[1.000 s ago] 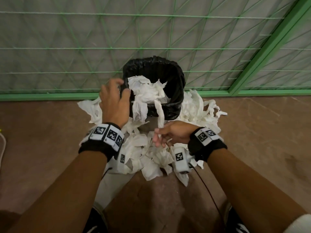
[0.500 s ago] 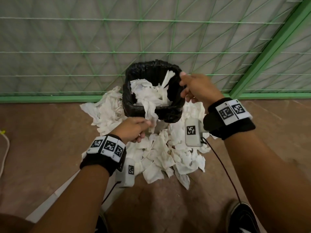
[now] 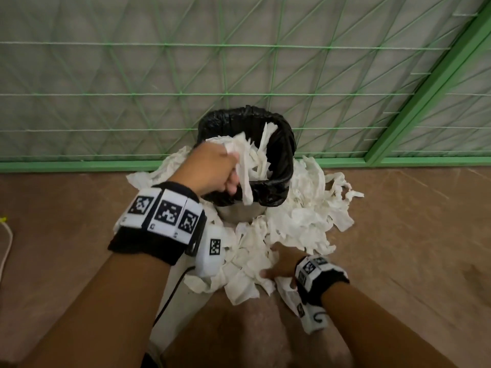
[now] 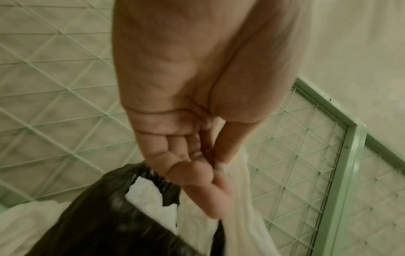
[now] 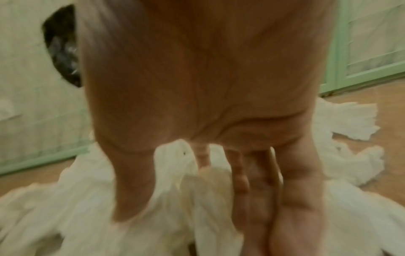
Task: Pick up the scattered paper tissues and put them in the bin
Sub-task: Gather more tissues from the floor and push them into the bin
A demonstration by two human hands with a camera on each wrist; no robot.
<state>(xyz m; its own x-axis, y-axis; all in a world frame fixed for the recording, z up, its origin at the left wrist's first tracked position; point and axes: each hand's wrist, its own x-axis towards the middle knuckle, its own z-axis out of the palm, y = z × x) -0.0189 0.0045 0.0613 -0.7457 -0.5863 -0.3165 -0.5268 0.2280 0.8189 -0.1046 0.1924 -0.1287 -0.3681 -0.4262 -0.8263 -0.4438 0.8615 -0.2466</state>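
Note:
A small bin (image 3: pixel 284 144) lined with a black bag stands on the floor against the fence, with crumpled white tissues (image 3: pixel 256 158) inside it. My left hand (image 3: pixel 233 173) hovers over the bin's front-left rim and pinches a long white tissue (image 3: pixel 245 187) that dangles across the rim. The left wrist view shows the left hand (image 4: pixel 217 169) with thumb and fingers pinching that tissue (image 4: pixel 241 194) above the bin (image 4: pixel 105 225). My right hand (image 3: pixel 271 258) lies low on the tissue pile (image 3: pixel 305 224) in front of the bin. In the blurred right wrist view, the right hand (image 5: pixel 208 216) has straight fingers (image 5: pixel 295 207) among the tissues (image 5: pixel 171 173).
A green wire-mesh fence (image 3: pixel 225 75) with a green base rail (image 3: pixel 66 164) runs behind the bin. Loose tissues ring the bin on the brown floor (image 3: pixel 411 248). A pale cord (image 3: pixel 6 248) lies at the far left. A white floor strip (image 3: pixel 186 314) runs beneath my left arm.
My left hand rose from the pile to the bin's rim with a tissue. My right hand dropped from the bin's right rim down onto the pile in front.

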